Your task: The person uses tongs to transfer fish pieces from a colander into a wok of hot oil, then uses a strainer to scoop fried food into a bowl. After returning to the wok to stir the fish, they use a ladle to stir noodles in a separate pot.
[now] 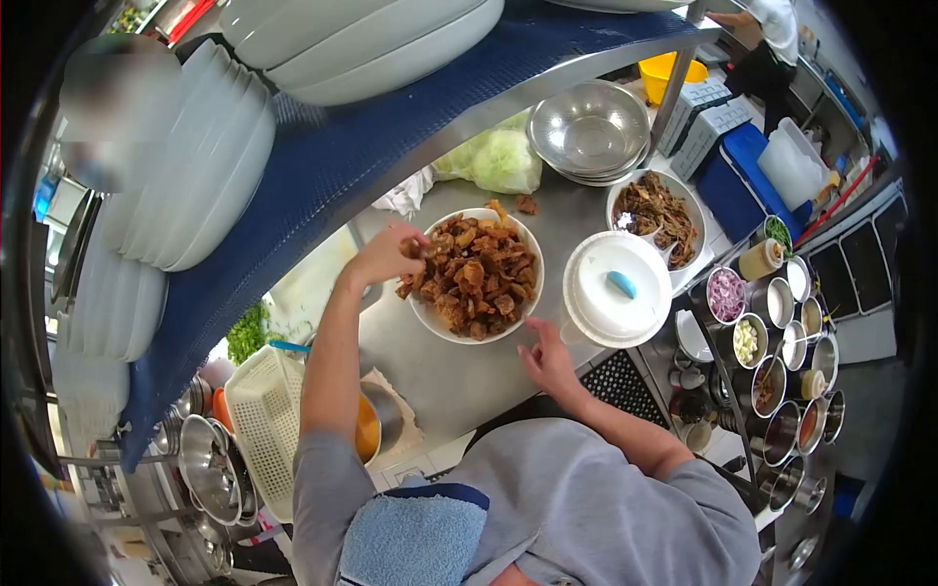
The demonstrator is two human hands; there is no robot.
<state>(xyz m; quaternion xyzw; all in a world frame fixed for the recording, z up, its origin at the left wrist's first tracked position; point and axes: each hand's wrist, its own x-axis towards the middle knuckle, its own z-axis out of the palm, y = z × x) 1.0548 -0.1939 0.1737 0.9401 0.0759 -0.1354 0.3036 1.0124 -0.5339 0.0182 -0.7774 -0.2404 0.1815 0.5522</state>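
A white bowl (533, 256) heaped with brown fried pieces (474, 275), which look like meat, stands on the steel counter. At its left rim my left hand (389, 254) has its fingers closed around one of the brown pieces, partly hidden by the fingers. My right hand (550, 361) hovers by the lower right rim, holding nothing, its fingers apart and loosely bent. Right of that hand is a white container with a lid (614, 283) and a blue handle. A loose brown piece (527, 204) lies just beyond the bowl.
Steel bowls (589, 127) are stacked behind, beside bagged lettuce (493, 161) and a bowl of shredded brown food (657, 210). A shelf (391, 137) with white dishes overhangs the left. Ingredient pots (726, 295) line the right. Another person (772, 44) stands far off.
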